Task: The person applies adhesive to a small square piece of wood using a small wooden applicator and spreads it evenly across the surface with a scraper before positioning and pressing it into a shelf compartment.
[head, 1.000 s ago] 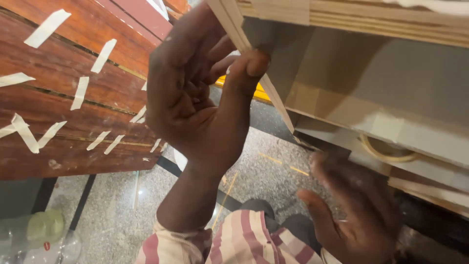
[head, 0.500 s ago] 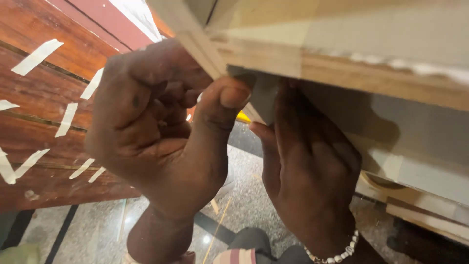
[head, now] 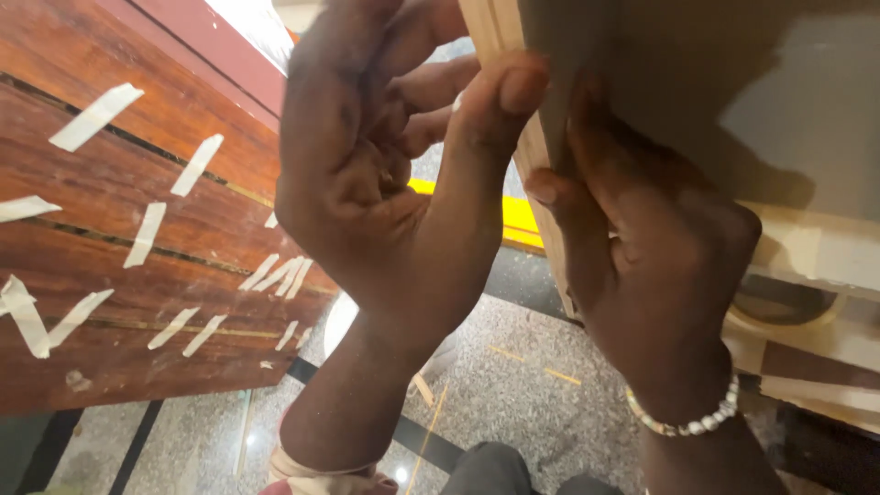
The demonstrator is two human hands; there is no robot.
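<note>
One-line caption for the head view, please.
Left hand thumbs the plywood panel's edge while the right hand presses its grey face, above a taped wooden board.

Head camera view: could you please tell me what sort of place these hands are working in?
Probably a carpentry or furniture workshop. Both hands, left hand and right hand, press on a pale plywood panel edge; reddish-brown wood-veneer boards dotted with strips of masking tape lean alongside, above a speckled grey stone floor.

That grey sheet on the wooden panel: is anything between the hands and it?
Nothing visible. The left hand presses its thumb on the panel edge, and the right hand lies flat against the grey sheet.
</note>
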